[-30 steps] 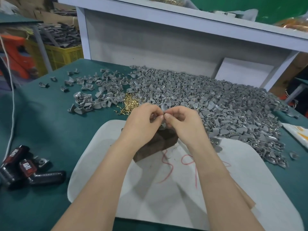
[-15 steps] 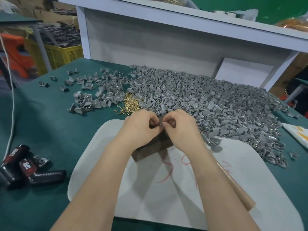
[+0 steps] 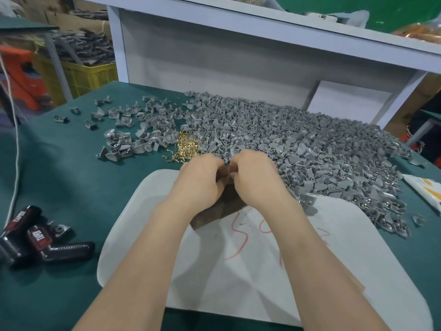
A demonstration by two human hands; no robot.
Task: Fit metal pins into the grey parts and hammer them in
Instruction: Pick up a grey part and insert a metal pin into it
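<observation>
My left hand (image 3: 202, 180) and my right hand (image 3: 256, 177) meet fingertip to fingertip over a dark wooden block (image 3: 218, 212) on a white board (image 3: 262, 271). Together they pinch a small grey part (image 3: 229, 173), mostly hidden between the curled fingers; whether a pin is in it cannot be seen. A big heap of grey parts (image 3: 298, 149) covers the green table beyond the hands. A small pile of brass pins (image 3: 187, 145) lies just left of the heap, above my left hand.
A black and red hammer (image 3: 35, 240) lies on the green table at the far left. Scattered grey parts (image 3: 124, 139) lie left of the pins. A white shelf frame (image 3: 238, 56) stands behind the heap. A white packet (image 3: 427, 189) sits at the right edge.
Both hands have come down together onto the wooden block, still pinching the small part between them.
</observation>
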